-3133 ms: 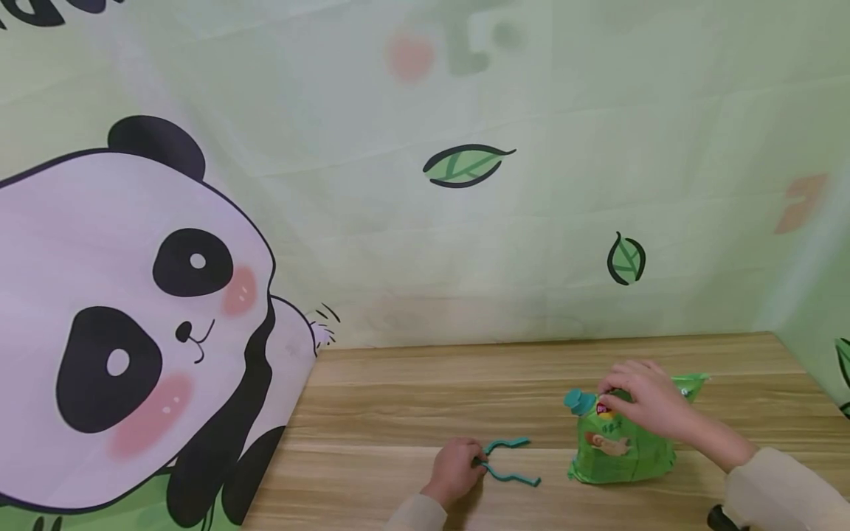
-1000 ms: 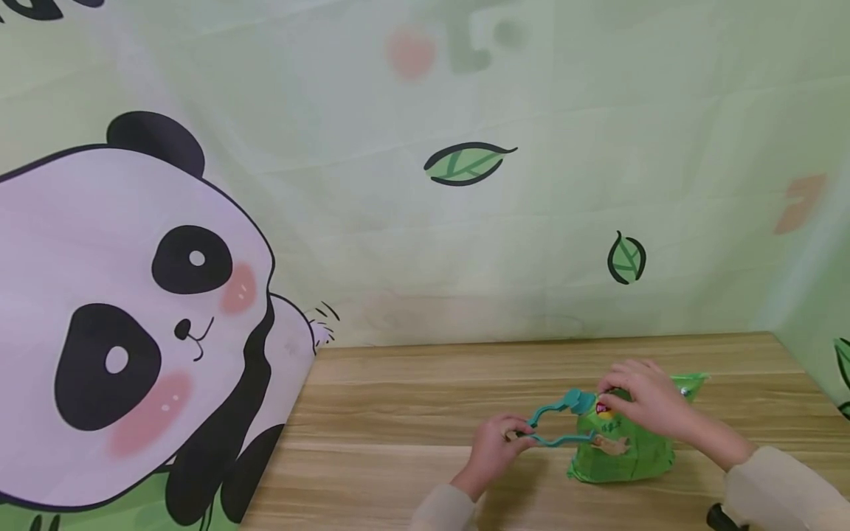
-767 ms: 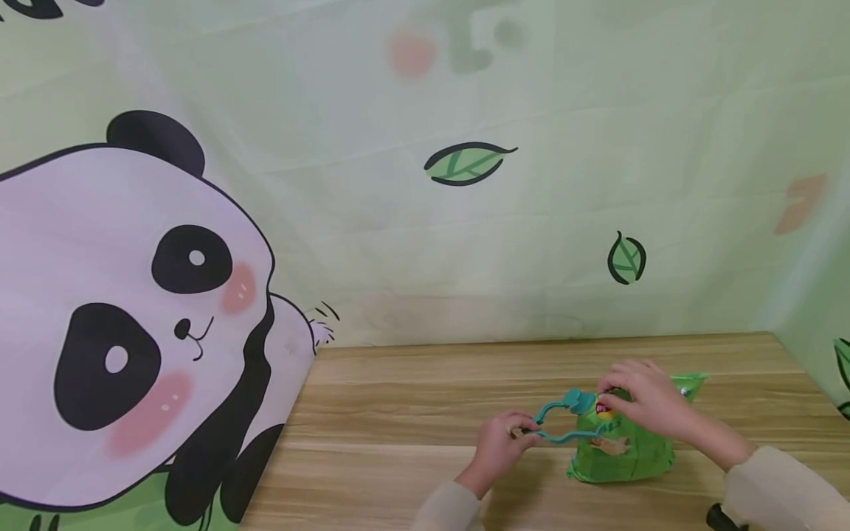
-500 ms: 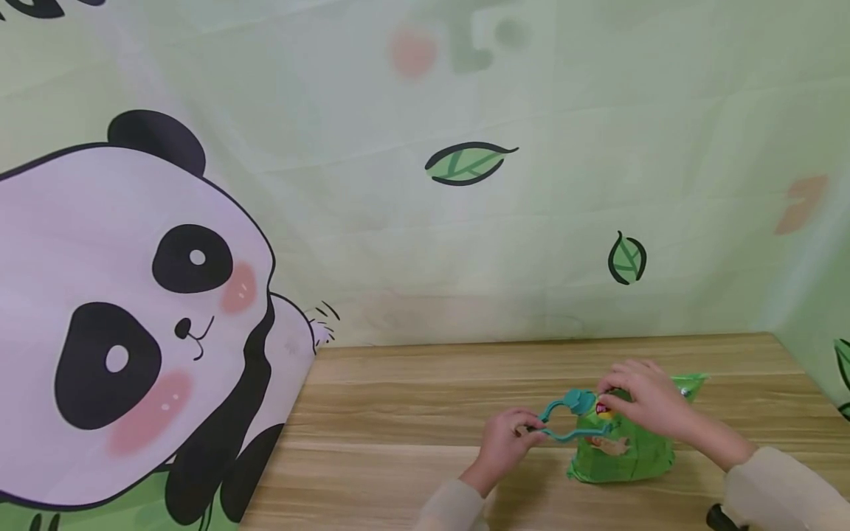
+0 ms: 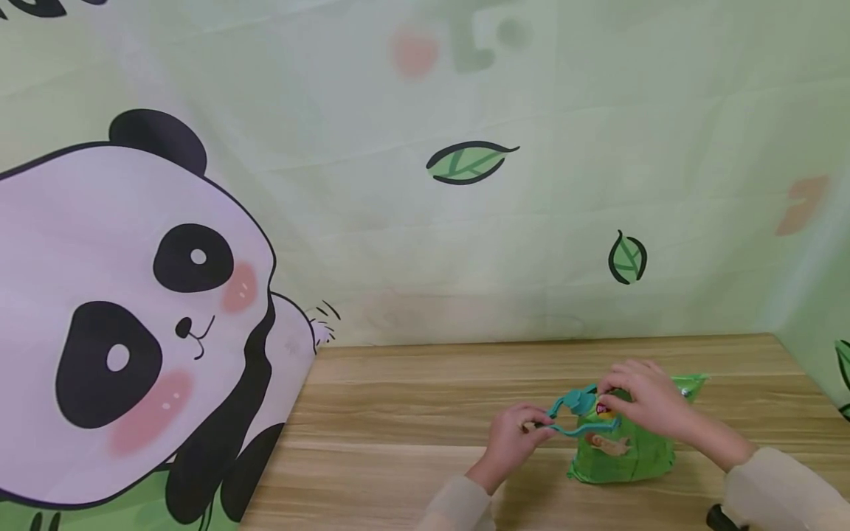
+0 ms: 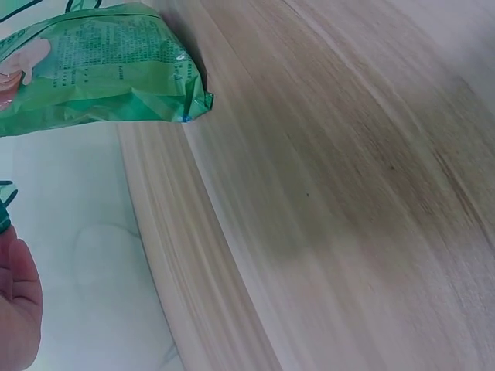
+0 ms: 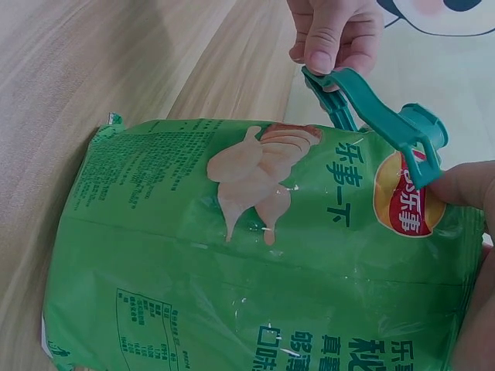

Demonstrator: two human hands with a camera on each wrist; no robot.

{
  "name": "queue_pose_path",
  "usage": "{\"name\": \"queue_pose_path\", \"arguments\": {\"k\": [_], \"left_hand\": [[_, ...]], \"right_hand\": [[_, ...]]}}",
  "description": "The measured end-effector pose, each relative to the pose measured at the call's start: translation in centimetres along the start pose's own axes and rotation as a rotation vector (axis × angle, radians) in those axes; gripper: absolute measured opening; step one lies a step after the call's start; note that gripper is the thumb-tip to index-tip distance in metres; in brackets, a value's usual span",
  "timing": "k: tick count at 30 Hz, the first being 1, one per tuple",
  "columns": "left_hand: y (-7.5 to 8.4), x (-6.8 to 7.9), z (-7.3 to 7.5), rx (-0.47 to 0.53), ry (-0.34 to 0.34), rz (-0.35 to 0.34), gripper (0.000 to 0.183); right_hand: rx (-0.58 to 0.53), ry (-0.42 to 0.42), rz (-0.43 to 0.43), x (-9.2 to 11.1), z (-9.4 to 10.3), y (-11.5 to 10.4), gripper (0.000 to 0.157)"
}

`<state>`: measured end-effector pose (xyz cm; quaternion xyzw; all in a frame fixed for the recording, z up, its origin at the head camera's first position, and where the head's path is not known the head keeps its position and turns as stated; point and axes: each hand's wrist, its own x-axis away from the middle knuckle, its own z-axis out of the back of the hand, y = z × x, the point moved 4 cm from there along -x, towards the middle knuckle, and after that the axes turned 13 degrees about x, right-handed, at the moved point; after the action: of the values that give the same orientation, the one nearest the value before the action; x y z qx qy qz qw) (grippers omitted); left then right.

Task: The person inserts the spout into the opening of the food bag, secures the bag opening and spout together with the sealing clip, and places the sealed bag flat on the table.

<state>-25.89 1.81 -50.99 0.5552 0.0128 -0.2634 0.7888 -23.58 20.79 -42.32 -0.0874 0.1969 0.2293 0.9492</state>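
Observation:
A green potato chip bag [image 5: 631, 450] lies on the table at the right of the head view. Its top edge is pinched by my right hand [image 5: 644, 391], whose thumb [image 7: 468, 185] shows beside the red and yellow logo. At the bag's upper corner sits a round teal cap [image 5: 579, 401]. My left hand [image 5: 514, 439] pinches the hinge end of a teal bag clip [image 7: 371, 108], its two arms spread apart. One arm crosses in front of the bag near the logo; the other passes behind its edge. The left wrist view catches only part of the left hand [image 6: 19, 309].
The wooden table [image 5: 398, 398] runs back to a pale green cloth backdrop [image 5: 398, 243] printed with a panda and leaves. A black object [image 5: 724, 518] shows beside the right sleeve at the lower edge.
My left hand has brought the spread clip up and rightward from the table to the bag's corner, its arms now reaching further over it. The right hand and bag stay put.

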Motion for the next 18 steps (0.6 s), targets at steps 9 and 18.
{"name": "queue_pose_path", "arguments": {"k": [9,18], "left_hand": [[0.68,-0.23,-0.29,0.002,0.002,-0.007,0.011],[0.93,-0.35,-0.57,0.025,0.014,-0.025,0.010]], "right_hand": [[-0.002,-0.012,-0.011,-0.02,0.11,-0.08,0.018],[-0.001,-0.013,-0.013,0.00,0.14,-0.03,0.014]]}}
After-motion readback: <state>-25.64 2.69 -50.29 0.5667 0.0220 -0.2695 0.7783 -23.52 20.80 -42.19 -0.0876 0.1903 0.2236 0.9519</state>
